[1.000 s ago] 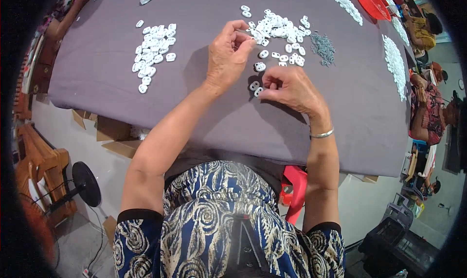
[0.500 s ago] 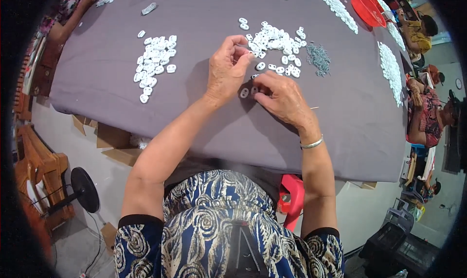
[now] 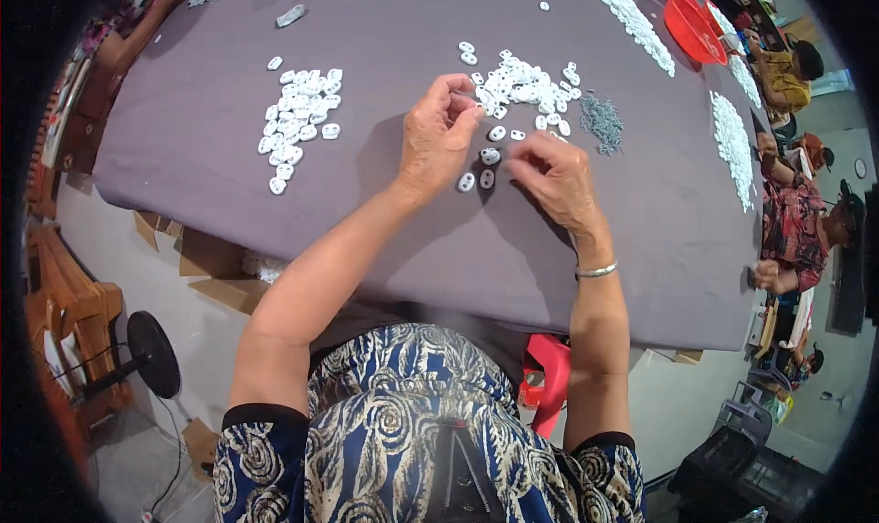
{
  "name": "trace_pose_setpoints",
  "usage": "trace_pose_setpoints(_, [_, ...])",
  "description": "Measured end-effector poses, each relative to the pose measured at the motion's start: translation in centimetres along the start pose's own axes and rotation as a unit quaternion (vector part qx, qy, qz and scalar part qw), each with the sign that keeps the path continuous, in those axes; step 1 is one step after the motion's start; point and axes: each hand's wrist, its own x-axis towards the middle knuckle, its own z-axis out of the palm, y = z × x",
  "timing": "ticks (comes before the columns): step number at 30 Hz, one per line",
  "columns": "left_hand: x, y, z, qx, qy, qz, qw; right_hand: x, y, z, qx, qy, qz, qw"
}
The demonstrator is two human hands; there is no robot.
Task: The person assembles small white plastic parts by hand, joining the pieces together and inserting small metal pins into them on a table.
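The right hand [image 3: 556, 183] has drawn rightward off the two loose white ovals [image 3: 467, 183], leaving both uncovered, while the left hand [image 3: 442, 136] keeps its pinch. Thumb and fingertips of the left hand close on a small white piece [image 3: 479, 109], mostly hidden, so its direction cannot be told. The right hand is curled and slightly blurred; whether it holds anything I cannot tell. The two ovals lie side by side between the hands, long axes running roughly away from the person, the left one's far end leaning right. Just beyond them, another white oval [image 3: 491, 156] lies more crosswise. The main white heap [image 3: 524, 84] sits farther out, a grey heap [image 3: 601, 124] just right of it. Bare counter [image 3: 664, 239] stretches from the ovals to the near edge, and leftward to a second white heap [image 3: 302, 111].
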Motion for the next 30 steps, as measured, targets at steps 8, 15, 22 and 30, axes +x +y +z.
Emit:
trace_pose_setpoints(8, [-0.1, 0.1, 0.2, -0.01, 0.022, 0.005, 1.0, -0.5, -1.7, 1.5, -0.123, -0.048, -0.05, 0.99])
trace_pose_setpoints(15, [-0.2, 0.5, 0.1, 0.007, -0.007, 0.005, 1.0, -0.5, -1.3, 2.0, -0.123, -0.034, -0.136, 0.982])
trace_pose_setpoints(22, [-0.4, 0.7, 0.1, -0.034, -0.042, -0.003, 0.999, -0.2, -0.5, 1.2, 0.083, 0.013, 0.019, 0.996])
trace_pose_setpoints(30, [-1.1, 1.1, 0.3, -0.089, -0.112, -0.034, 0.989, -0.1, -0.1, 0.2, 0.284, 0.055, 0.152, 0.945])
